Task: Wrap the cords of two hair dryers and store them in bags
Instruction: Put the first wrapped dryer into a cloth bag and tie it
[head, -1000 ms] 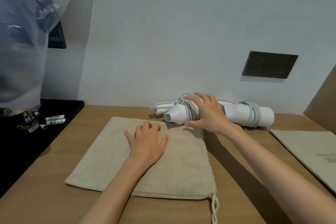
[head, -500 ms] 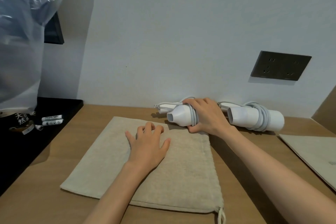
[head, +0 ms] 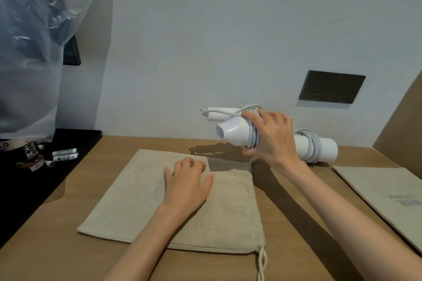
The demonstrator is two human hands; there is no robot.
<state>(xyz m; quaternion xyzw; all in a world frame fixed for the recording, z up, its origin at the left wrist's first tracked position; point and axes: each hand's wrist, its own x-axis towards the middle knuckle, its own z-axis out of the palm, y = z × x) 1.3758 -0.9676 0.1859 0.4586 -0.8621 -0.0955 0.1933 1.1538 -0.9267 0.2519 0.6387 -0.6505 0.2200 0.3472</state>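
My right hand [head: 271, 137] grips a white hair dryer [head: 233, 131] with its grey cord wound round the barrel, lifted off the wooden table. Its folded handle and plug end stick out to the left behind it. A second white hair dryer [head: 324, 147], also cord-wrapped, lies on the table by the wall, to the right of my hand. My left hand [head: 186, 185] rests on a beige drawstring bag [head: 141, 201] lying flat in front of me, its fingertips curled at the bag's top edge. Another beige bag [head: 386, 198] lies flat at the right.
A dark socket plate [head: 331, 86] sits on the wall above the second dryer. A black counter [head: 27, 180] at the left holds small white tubes [head: 65, 154] and a dark labelled container. Clear plastic sheeting [head: 27, 52] hangs at the upper left. The bag's drawstring [head: 262, 262] trails near the front edge.
My right hand closed round the nearer hair dryer and lifted it off the table. My left hand stayed on the bag, its fingers now curled at the edge.
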